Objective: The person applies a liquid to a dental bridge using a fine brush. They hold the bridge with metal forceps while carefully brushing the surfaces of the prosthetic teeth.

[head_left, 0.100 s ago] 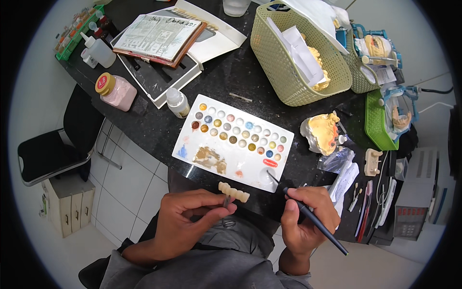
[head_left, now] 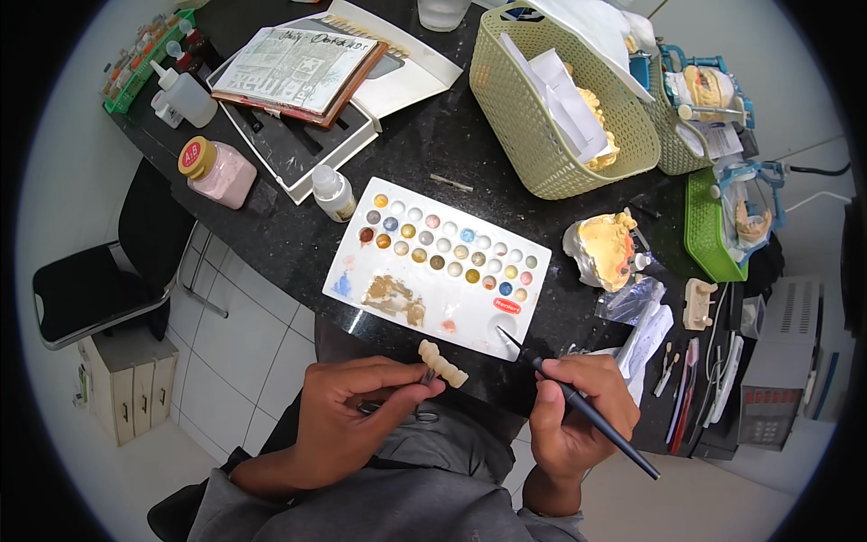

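Note:
My left hand (head_left: pixel 348 415) is closed on metal forceps (head_left: pixel 424 415), which hold a cream-coloured row of tooth crowns (head_left: pixel 442 366) below the white palette (head_left: pixel 479 334). My right hand (head_left: pixel 582 411) grips a dark-handled fine brush (head_left: pixel 601 425), its tip over the round mixing well at the palette's lower right. The palette has several rows of coloured wells and brown, blue and pink smears. A plaster dental model (head_left: pixel 591 244) sits just right of it.
A white bottle (head_left: pixel 332 194), pink-filled jar (head_left: pixel 221 181), book on an open case (head_left: pixel 289 72) and mesh basket (head_left: pixel 506 117) stand behind. Articulators (head_left: pixel 750 217) and thin tools (head_left: pixel 677 393) lie rightward on the dark bench (head_left: pixel 424 144). A black chair (head_left: pixel 90 280) stands at left.
The crowns have turned, their right end now lower, and shifted slightly right. The brush tip has moved a little down and left within the well's area.

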Action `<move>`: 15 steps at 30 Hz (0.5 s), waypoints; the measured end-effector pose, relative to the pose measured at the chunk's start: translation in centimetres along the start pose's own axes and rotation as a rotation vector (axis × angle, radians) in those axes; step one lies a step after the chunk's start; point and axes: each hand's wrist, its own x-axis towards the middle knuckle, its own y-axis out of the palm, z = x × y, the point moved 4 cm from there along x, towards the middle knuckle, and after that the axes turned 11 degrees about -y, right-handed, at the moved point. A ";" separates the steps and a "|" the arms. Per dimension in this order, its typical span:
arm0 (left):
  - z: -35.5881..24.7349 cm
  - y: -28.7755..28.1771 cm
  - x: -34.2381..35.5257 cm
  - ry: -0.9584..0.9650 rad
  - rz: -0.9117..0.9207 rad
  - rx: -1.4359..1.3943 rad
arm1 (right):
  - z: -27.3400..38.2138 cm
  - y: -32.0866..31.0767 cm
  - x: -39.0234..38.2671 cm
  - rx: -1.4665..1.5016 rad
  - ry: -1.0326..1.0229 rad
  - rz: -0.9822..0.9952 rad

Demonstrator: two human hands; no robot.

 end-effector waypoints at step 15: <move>-0.5 -0.2 0.0 0.123 -0.098 0.242 | 0.7 -0.2 -2.2 0.406 -0.123 -0.236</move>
